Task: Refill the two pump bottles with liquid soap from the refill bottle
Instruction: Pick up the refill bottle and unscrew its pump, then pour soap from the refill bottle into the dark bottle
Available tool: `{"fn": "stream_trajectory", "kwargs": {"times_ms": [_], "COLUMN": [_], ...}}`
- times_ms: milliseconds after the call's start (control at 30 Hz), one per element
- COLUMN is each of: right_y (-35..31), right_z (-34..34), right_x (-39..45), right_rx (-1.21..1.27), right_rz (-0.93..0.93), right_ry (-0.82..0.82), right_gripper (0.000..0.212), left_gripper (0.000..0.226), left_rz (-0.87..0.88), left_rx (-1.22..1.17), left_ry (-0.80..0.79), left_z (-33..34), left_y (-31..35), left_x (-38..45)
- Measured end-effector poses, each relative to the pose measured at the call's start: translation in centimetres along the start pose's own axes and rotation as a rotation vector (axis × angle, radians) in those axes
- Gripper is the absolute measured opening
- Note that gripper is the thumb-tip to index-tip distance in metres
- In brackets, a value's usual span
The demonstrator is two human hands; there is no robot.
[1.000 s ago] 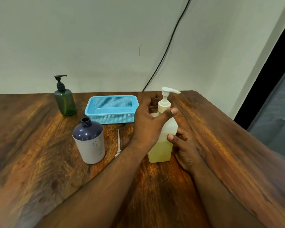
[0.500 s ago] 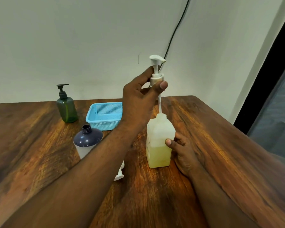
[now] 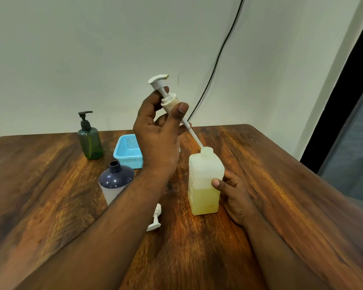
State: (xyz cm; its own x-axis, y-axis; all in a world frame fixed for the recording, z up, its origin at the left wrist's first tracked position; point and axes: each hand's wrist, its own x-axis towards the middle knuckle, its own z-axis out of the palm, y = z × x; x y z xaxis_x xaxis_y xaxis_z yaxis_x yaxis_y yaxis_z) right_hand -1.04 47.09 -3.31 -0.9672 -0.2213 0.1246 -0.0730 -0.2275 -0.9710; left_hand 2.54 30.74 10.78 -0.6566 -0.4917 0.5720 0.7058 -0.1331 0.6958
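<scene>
My left hand (image 3: pixel 158 135) pinches the collar of a white pump head (image 3: pixel 168 97), held high and tilted left; the end of its dip tube is still in the neck of the white translucent bottle (image 3: pixel 204 185). That bottle stands on the wooden table (image 3: pixel 281 185), about a third full of yellow liquid, and my right hand (image 3: pixel 232 193) grips its lower right side. A navy-and-white bottle (image 3: pixel 114 185) with an open neck stands left of my forearm, with another white pump head (image 3: pixel 155 218) lying beside it. A green pump bottle (image 3: pixel 90 141) stands at the back left, its black pump on.
A light blue perforated basket (image 3: pixel 128 155) sits behind my left hand, partly hidden by it. A black cable (image 3: pixel 218 57) runs down the wall to the table's back edge. The table's right edge drops off beside a dark doorway.
My left hand lifted the pump head out of the white bottle and has now tilted it leftward, drawing the tube almost out. My right hand has kept its grip on the bottle.
</scene>
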Motion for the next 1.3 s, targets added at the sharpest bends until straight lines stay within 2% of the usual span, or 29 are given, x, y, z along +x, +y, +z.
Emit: {"fn": "stream_trajectory", "kwargs": {"times_ms": [367,467,567,667,867,1000,1167,1300], "right_y": [-0.2,-0.1,0.0,-0.3,-0.9,-1.0,-1.0,-0.9], "right_z": [-0.1,-0.1,-0.1,-0.3,-1.6,-1.9,-1.9,-1.9], "right_x": [-0.1,-0.2,-0.1,0.0,0.1,-0.1,-0.3,-0.2], "right_rx": [0.009,0.007,0.011,0.004,0.119,0.109,0.122,0.125], "right_rz": [0.004,0.000,-0.014,-0.054,-0.114,-0.111,-0.106,-0.113], "right_ry": [-0.023,-0.027,-0.023,-0.012,0.108,0.159,0.152,0.158], "right_gripper": [0.057,0.060,0.065,0.068,0.085,0.107,0.096,0.094], "left_gripper": [0.046,0.041,0.035,0.038,0.036,0.035,0.041,0.046], "left_rz": [0.071,0.100,-0.009,-0.140,0.103,0.204,0.109,0.078], "left_rx": [-0.043,0.003,0.185,0.434,0.825,0.984,1.149,1.168], "left_ry": [-0.030,-0.106,-0.251,-0.392,-0.958,-1.234,-1.561,-1.642], "left_z": [-1.8,-3.2,-5.1,-6.8,-7.5,-6.6,-6.3,-6.3], "left_y": [2.6,2.4,0.8,-2.0,-5.4,-6.6,-8.2,-9.0], "left_x": [2.1,1.3,-1.0,-3.5,-5.3,-5.5,-4.6,-4.3]}}
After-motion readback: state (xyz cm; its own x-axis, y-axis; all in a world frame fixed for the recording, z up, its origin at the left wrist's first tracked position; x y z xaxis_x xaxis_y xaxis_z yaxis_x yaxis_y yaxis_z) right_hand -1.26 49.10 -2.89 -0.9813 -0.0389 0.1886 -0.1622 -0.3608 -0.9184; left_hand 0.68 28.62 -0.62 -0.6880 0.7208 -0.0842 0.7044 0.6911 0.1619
